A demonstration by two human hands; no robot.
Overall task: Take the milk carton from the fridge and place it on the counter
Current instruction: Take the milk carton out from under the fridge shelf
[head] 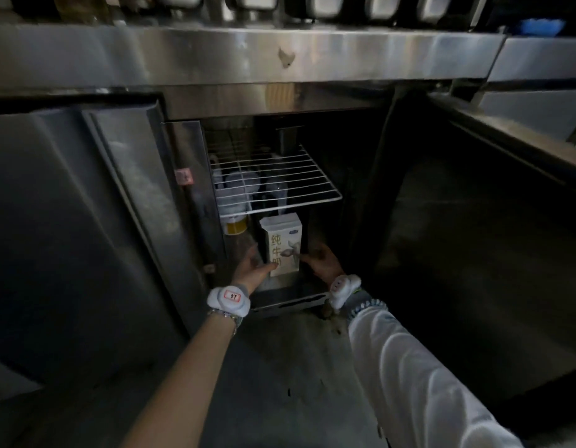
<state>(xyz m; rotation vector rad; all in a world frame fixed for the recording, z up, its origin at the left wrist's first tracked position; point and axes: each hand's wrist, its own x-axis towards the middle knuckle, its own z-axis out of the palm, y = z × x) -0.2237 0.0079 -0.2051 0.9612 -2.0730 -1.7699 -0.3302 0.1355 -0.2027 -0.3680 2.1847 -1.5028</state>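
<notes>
A white milk carton (282, 244) with printed characters and a cow picture stands upright on the bottom floor of the open under-counter fridge (183, 150). My left hand (252, 268) presses against the carton's left side, thumb across its lower front. My right hand (320, 260) closes on its right side. Both hands grip the carton, which still rests at the fridge's front edge. The steel counter (235, 56) runs across above the fridge.
A wire shelf (270, 179) sits just above the carton, with dim pale items behind it. A yellow-lidded jar (235, 225) stands left of the carton. The fridge door (493, 221) hangs open to the right. Metal containers (325, 4) line the counter's back.
</notes>
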